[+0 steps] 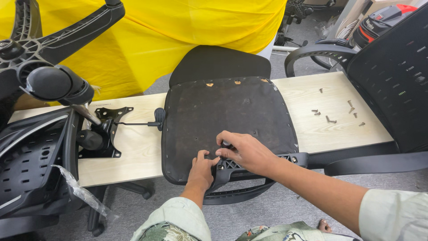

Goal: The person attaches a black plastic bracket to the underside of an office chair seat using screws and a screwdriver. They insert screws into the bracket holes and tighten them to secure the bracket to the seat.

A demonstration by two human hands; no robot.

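Note:
An office chair seat (223,116) lies upside down on a light wooden table (312,111), its dark underside facing up. A black armrest bracket (232,172) sits against the seat's near edge. My left hand (201,172) presses on the seat beside the bracket. My right hand (243,151) rests over the bracket's top, fingers curled around a small part there; what it pinches is hidden. Several loose screws (332,114) lie on the table to the right.
A black metal tilt mechanism (100,134) with a lever lies on the table at left. A chair base with a castor (49,80) hangs over the far left. A black mesh backrest (394,80) stands at right, and yellow cloth (178,31) lies behind.

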